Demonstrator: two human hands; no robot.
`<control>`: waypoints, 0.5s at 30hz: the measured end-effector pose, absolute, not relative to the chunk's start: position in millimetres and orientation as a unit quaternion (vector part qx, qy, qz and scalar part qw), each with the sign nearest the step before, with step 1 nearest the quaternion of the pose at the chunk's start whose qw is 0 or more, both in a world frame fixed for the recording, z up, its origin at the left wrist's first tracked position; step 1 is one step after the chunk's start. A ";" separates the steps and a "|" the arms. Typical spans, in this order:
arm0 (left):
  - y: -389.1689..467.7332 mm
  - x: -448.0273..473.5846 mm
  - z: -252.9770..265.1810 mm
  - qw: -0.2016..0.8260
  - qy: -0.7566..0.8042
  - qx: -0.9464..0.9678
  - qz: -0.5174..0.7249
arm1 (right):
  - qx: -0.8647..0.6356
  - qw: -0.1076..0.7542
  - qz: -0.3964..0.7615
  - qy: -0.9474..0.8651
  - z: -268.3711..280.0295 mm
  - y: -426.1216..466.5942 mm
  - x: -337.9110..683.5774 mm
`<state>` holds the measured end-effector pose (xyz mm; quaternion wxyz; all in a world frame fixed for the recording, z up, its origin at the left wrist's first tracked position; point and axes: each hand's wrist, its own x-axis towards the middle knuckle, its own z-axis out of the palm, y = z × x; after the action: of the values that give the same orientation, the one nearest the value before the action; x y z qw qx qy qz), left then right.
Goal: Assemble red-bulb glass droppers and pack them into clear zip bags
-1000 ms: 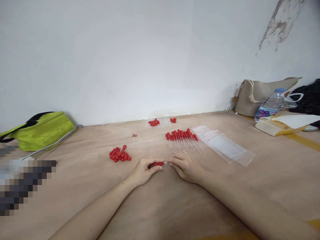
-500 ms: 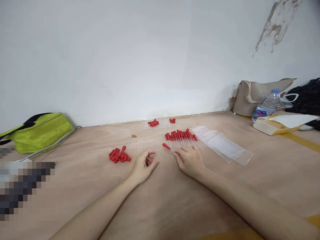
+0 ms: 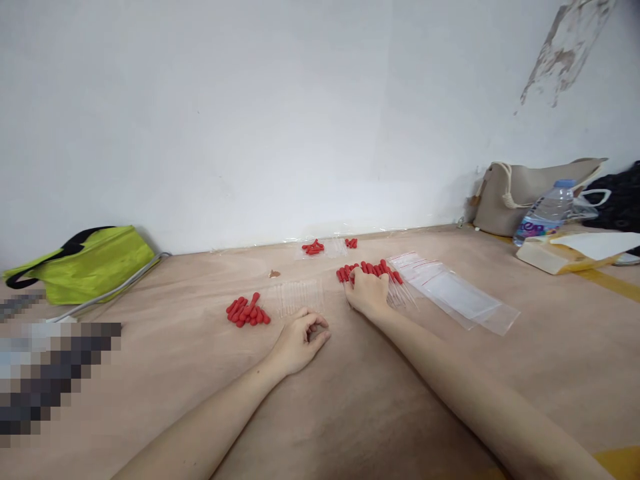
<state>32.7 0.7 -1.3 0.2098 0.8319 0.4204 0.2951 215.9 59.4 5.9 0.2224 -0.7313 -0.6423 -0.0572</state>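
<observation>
My right hand (image 3: 369, 291) reaches over a row of glass droppers with red rubber bulbs (image 3: 383, 268). Its fingers are pinched down on a dropper at the row's left part, and the hand hides much of it. My left hand (image 3: 301, 340) rests on the table, fingers loosely curled, thumb apart, nothing visible in it. Just beyond it lies a row of bare clear glass tubes (image 3: 296, 297). To its left is a pile of loose red rubber bulbs (image 3: 247, 311).
Clear zip bags (image 3: 453, 291) lie right of the droppers. More red bulbs (image 3: 313, 247) lie near the wall. A yellow-green bag (image 3: 95, 263) sits at left; a beige bag (image 3: 515, 200), a water bottle (image 3: 545, 212) and an opened paper packet (image 3: 550, 255) stand at right.
My right hand has moved forward with a dropper from the near side of the row onto the row itself. The left hand stays about where it was. The view has shifted slightly.
</observation>
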 end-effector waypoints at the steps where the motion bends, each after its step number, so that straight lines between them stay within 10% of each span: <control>1: 0.5 32.8 -0.8 0.211 0.419 0.832 0.295 | -0.730 0.219 -0.059 -0.644 5.5 58.8 216.4; 15: -1.2 33.4 -3.0 0.184 0.404 0.848 0.290 | -0.713 0.129 0.020 -0.689 21.0 67.0 159.4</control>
<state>33.4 -1.2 -3.0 0.1838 0.8478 0.4040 0.2901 159.4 67.0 21.0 0.1293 -0.7129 -0.6890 0.0199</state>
